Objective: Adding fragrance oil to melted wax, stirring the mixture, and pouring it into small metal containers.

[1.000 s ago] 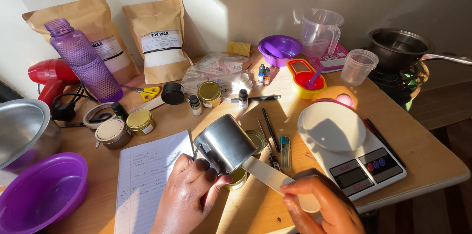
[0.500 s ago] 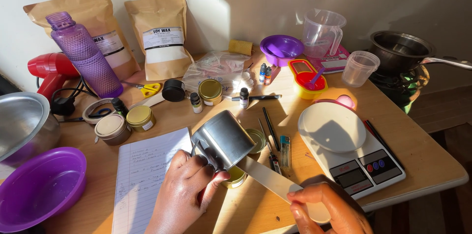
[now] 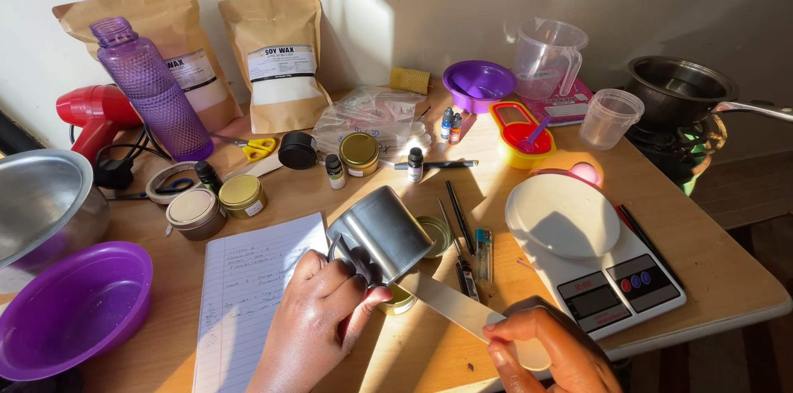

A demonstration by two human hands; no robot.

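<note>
While the left hand (image 3: 318,314) clasps the tilted steel cup (image 3: 382,232) over the desk (image 3: 702,269), the right hand (image 3: 549,352) pinches a flat wooden stick (image 3: 450,308) angled up-left toward a small tin (image 3: 402,300) beneath.

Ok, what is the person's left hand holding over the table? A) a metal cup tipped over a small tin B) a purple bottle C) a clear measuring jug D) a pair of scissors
A: the left hand grips the metal cup by its handle, tilted above a small tin, while the right hand holds a flat wooden stick reaching toward the tin.
</note>
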